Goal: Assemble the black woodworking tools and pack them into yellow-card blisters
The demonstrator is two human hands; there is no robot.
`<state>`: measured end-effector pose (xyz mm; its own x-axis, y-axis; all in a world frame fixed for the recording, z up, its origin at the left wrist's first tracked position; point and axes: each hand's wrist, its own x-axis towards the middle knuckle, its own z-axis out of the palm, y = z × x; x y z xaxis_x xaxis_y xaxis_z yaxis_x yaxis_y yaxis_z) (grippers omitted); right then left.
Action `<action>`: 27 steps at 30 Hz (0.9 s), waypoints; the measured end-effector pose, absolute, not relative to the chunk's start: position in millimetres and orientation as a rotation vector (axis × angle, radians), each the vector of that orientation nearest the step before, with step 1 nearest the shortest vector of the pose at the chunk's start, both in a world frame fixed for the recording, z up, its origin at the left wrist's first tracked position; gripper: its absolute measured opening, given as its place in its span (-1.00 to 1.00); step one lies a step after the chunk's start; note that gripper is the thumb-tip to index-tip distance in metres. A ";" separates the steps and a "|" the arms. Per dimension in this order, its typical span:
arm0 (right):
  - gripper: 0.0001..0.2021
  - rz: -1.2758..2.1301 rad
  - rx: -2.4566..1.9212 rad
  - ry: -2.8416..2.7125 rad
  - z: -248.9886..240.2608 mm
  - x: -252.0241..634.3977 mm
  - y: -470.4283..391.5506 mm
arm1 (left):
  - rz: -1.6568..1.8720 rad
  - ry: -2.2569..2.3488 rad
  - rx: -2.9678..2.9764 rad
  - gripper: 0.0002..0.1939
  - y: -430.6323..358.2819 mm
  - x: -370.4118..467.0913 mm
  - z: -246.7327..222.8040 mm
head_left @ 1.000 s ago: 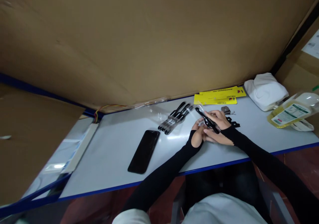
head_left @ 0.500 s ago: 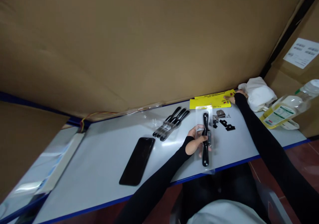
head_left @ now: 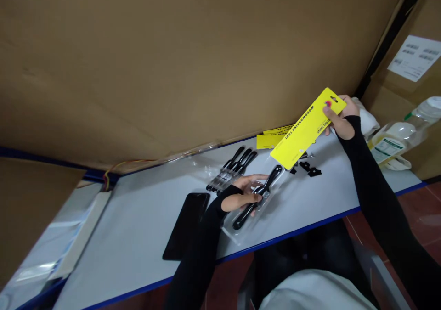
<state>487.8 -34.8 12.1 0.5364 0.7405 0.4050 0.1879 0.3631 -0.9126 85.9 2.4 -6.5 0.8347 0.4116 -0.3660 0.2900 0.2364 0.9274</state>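
Note:
My left hand [head_left: 246, 194] is closed on a black two-handled tool [head_left: 243, 217] in a clear plastic sleeve, tilted above the front of the table. My right hand [head_left: 342, 119] pinches the upper right end of a yellow printed card [head_left: 303, 133], thumb on top. The card's lower end is close to the top of the sleeve; whether they touch is unclear. More yellow cards [head_left: 267, 141] lie at the table's back edge, partly behind the held one. Several black-handled tools [head_left: 237, 159] lie beyond my left hand. Small black metal pieces [head_left: 310, 169] rest to the right.
A black phone [head_left: 185, 227] lies left of my left forearm, which covers part of it. At the right stand a bottle of yellow liquid [head_left: 389, 147] and a white cloth or bag [head_left: 368, 119]. A cardboard wall [head_left: 193, 62] rises behind the grey table [head_left: 127, 236].
My right hand has lifted a yellow card from the back edge and brought it over the table. My left hand has moved left, and the sleeved tool has turned from upright to slanted.

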 end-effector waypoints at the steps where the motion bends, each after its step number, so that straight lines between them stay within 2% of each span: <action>1: -0.28 0.420 -1.201 -0.974 11.3 484.1 -34.3 | 0.093 0.617 1.371 -0.21 4.6 83.2 -7.0; 8: -0.32 0.318 -1.194 -1.017 16.9 490.8 -43.5 | 0.025 0.447 1.364 -0.25 10.9 71.9 -8.9; 20: -0.33 0.405 -1.350 -1.041 3.9 494.5 -34.7 | 0.054 0.411 1.290 -0.37 0.5 76.5 -9.1; 27: -0.28 0.431 -1.344 -1.072 3.7 491.4 -30.8 | -0.034 0.364 1.245 -0.31 -0.7 79.3 -11.8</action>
<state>491.4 -30.8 3.7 0.4902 0.7885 0.3714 0.3122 0.2390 -0.9195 79.3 -0.7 -11.8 0.9419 0.1717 -0.2886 0.2218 0.3273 0.9185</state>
